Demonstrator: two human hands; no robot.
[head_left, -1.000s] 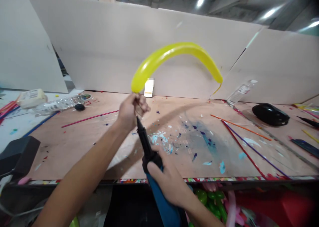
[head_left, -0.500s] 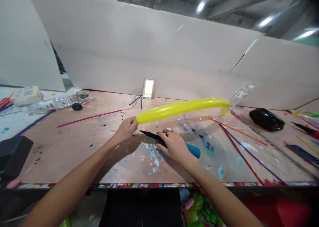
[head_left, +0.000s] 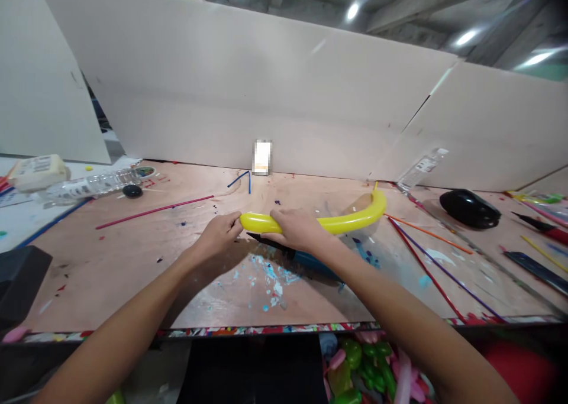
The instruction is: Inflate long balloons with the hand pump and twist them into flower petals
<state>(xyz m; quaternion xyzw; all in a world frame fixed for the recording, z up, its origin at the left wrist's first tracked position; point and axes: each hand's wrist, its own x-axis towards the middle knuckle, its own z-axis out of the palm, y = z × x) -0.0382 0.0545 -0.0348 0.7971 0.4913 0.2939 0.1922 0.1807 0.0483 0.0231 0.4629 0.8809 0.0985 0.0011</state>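
A balloon-modelling workshop — uninflated modelling balloons [head_left: 155, 212] strewn across a stained workbench [head_left: 199, 300], inflated balloons [head_left: 370, 368] heaped below it — with white partition panels [head_left: 275, 84] beneath concrete beams [head_left: 410, 6] and bright ceiling lights [head_left: 352, 11].

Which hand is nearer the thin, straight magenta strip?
Left. The left hand is close to the magenta strip, by its right end; the right hand is farther right, on the long yellow balloon.

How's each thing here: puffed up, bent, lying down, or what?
Long yellow balloon: inflated, one end curved
Left hand: pinching its other end
Right hand: gripping it
Blue-and-black pump: lying down, partly hidden
Thin blue strip: bent
Thin pink strip: straight
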